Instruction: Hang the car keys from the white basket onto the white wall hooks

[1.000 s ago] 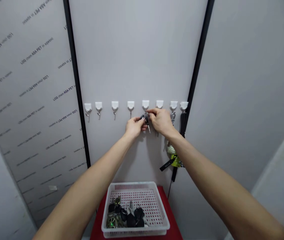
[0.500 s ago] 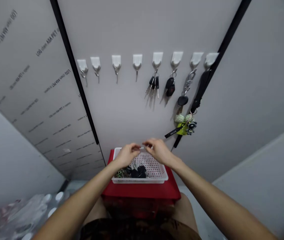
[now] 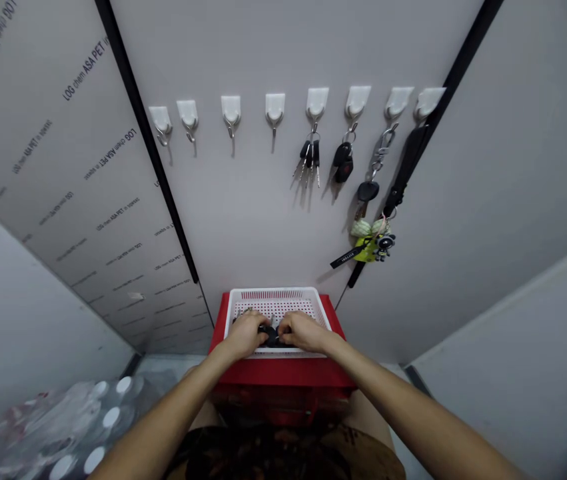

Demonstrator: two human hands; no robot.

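Note:
Both of my hands are down in a white perforated basket. My left hand has its fingers curled at a bunch of black keys. From the other side, my right hand pinches at the same keys. Part of the bunch is hidden under the fingers. On the wall above hang small black keys, a black car key pair, a black key on a chain and a yellow-green pouch with charms.
A row of white adhesive hooks runs along the wall; several on the left hold nothing. The basket stands on a red box between my knees. Wrapped plastic bottles lie on the floor at lower left.
My hands have come down from above the basket's far edge to the keys at its near side. The view has shifted slightly; the hanging keys stay on their hooks.

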